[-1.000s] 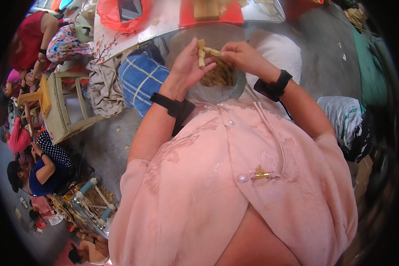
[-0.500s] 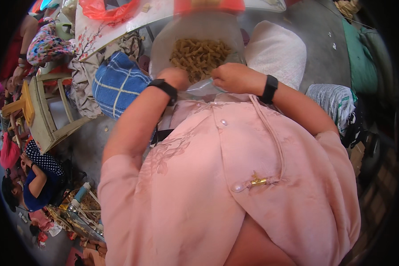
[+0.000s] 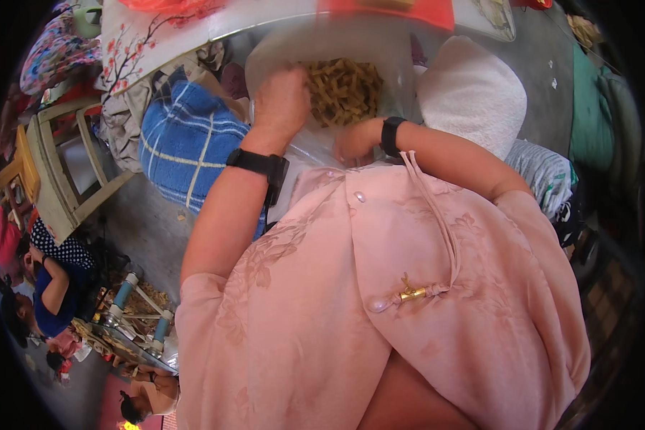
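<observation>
A clear plastic bag [image 3: 380, 39] lies open in front of me. Many short yellow-brown strips [image 3: 344, 92] are heaped inside it. My left hand [image 3: 283, 97] is over the left side of the bag, right beside the heap; motion smears its fingers, so their grip does not show. At the bag's near edge, close to my shirt, my right hand [image 3: 358, 140] has its fingers curled downward on the plastic. A black band is on each of my wrists.
A white table [image 3: 215, 27] with a red bag [image 3: 172, 6] stands ahead. Blue checked cloth [image 3: 186, 136] lies left of the bag, white cloth [image 3: 473, 89] right. A wooden chair [image 3: 68, 168] and a seated person [image 3: 61, 290] are at left; green sacks [image 3: 595, 107] are far right.
My left hand has moved forward and up along the bag's left side from its near edge. My right hand has drawn slightly nearer to my body. The view has shifted a little.
</observation>
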`<state>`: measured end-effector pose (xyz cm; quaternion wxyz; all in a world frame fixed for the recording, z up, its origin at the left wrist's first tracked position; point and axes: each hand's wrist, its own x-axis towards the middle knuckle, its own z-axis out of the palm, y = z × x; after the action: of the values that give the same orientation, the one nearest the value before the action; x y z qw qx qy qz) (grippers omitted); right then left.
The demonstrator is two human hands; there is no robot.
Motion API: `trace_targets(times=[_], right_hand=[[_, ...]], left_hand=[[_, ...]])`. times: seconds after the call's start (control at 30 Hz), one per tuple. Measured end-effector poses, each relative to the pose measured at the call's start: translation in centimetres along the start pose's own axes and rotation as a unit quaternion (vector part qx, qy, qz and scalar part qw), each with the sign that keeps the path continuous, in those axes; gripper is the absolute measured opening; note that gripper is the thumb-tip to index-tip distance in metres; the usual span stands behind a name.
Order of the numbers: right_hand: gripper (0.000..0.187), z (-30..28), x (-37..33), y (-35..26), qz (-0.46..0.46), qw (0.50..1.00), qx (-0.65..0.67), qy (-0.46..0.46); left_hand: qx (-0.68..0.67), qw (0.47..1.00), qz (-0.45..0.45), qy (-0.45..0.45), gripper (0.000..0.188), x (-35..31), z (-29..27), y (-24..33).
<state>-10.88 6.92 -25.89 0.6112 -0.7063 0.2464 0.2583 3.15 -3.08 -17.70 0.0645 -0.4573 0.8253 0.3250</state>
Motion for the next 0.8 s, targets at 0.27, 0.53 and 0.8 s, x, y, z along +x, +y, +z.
trace_targets(times=[0.27,0.53,0.8], right_hand=[[0.022,1.2,4.5,14.7,0.3,0.713,-0.073,0.629],[0.027,-1.5,-1.0,13.9,0.194,0.813,0.11,0.538],[0.032,-5.2,6.5,1.1,-0.07,0.736,0.494,0.458]], left_hand=[[0.06,0.934,0.031,0.351,0.048,2.3,1.2,-2.9],[-0.185,0.962,-0.134,0.147,0.052,1.5,1.1,-3.3],[-0.162,0.954,-0.029,0.251,0.04,1.4,-0.2,-3.6]])
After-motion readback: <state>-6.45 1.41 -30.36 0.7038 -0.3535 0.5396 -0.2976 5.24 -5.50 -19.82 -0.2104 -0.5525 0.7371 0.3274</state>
